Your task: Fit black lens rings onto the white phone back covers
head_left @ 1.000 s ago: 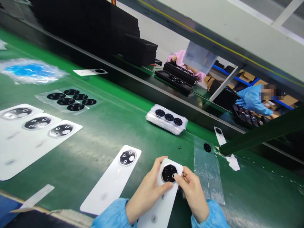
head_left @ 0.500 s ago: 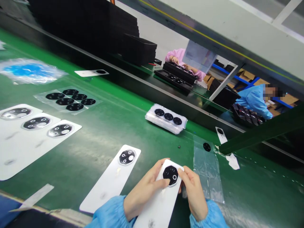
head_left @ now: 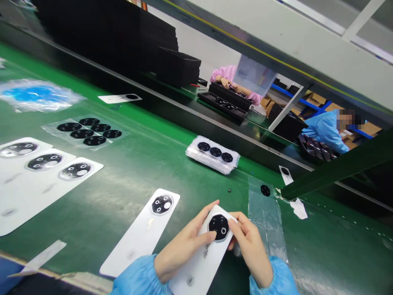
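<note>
A white phone back panel [head_left: 204, 262] with a black octagonal camera piece [head_left: 219, 226] is held between both hands, near the bottom centre. My left hand [head_left: 187, 246] grips its left side, the thumb on the lower left of the black piece. My right hand [head_left: 248, 241] holds the top right edge, thumb at the corner beside the piece. Left of them another white panel [head_left: 143, 229] with a black lens piece lies on the green table [head_left: 129, 164]. Three overlapping white panels [head_left: 39, 184] lie at the far left.
Black pieces on a clear sheet [head_left: 93, 131], a stack of film-wrapped pieces [head_left: 211, 155] and a clear strip [head_left: 264, 217] with one black piece lie beyond. A green post [head_left: 334, 166] slants at right. Two people work behind a dark ledge.
The view has shifted slightly. The fingers of my right hand have moved a little at the panel's top right edge; both hands still hold the panel.
</note>
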Demonstrator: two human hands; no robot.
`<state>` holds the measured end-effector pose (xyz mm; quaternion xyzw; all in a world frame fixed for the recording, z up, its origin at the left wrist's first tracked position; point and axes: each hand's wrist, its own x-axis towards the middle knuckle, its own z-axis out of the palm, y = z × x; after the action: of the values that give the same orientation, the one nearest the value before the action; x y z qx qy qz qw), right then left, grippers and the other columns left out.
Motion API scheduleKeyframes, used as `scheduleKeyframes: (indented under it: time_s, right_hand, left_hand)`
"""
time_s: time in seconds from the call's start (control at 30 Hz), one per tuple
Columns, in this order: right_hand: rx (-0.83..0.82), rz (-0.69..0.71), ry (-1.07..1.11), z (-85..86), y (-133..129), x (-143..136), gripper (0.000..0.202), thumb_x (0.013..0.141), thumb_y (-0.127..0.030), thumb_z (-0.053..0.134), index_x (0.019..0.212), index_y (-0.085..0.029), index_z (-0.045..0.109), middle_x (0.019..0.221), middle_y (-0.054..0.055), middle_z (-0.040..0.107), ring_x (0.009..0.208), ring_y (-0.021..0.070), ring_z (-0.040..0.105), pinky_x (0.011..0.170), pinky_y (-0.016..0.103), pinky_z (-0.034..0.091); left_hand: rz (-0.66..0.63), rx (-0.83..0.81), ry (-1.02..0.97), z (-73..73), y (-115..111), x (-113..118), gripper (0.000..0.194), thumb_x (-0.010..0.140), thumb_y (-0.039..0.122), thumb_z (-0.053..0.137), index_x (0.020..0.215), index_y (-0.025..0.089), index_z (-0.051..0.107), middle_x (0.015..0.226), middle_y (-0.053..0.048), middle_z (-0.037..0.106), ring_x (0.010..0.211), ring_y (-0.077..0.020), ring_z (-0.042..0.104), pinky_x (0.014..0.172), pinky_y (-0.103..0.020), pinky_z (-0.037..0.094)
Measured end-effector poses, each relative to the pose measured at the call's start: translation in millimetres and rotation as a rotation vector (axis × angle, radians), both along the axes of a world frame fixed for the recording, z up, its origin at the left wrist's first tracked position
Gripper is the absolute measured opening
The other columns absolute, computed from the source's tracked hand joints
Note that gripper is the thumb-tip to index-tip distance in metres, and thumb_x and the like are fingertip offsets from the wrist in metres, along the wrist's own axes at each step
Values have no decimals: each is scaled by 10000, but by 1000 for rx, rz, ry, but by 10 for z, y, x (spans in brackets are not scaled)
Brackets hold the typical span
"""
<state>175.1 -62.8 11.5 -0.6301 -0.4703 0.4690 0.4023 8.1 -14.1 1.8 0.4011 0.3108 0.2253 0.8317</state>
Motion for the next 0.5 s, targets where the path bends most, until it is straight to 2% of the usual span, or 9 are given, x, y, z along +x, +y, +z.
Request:
scheduleKeyframes:
  time_s: [0.07,0.13,0.2,0.33,0.5]
  right_hand:
    - [-34,70,42,45,37,43,369,824,-541,534,850,-175,562,663,-23,568,497,90,505,460,208,405]
    - [-77,131,72,69,77,100,387,770,-548,598,789,-163,567,681,-12,583,503,87,516,462,209,422]
    - [-120,179,94,69,106,152,398,724,-544,647,742,-158,552,686,-4,597,519,91,539,497,221,444]
    - [-143,215,99,26,113,185,397,707,-524,672,717,-170,491,643,-19,584,515,94,553,524,226,446]
    - [-85,175,9,-17,53,116,355,784,-512,594,720,-188,465,647,-25,572,514,107,574,499,223,454]
  left_hand:
    - [-4,136,64,-3,10,-23,678,818,291,579,1421,320,271,1263,-22,560,959,-187,592,832,-290,447]
    - [-16,294,129,2,23,-48,638,824,278,563,1412,313,317,1390,-3,465,1189,-229,478,1003,-333,350]
    - [-39,412,176,12,35,-69,607,831,260,548,1402,309,348,1446,21,401,1310,-242,356,1092,-363,238]
    - [-72,521,217,11,36,-86,577,850,238,518,1397,319,354,1473,50,350,1353,-233,301,1123,-375,182]
    - [-36,594,204,-31,25,-84,574,856,231,512,1403,297,350,1475,14,353,1340,-242,325,1120,-392,200]
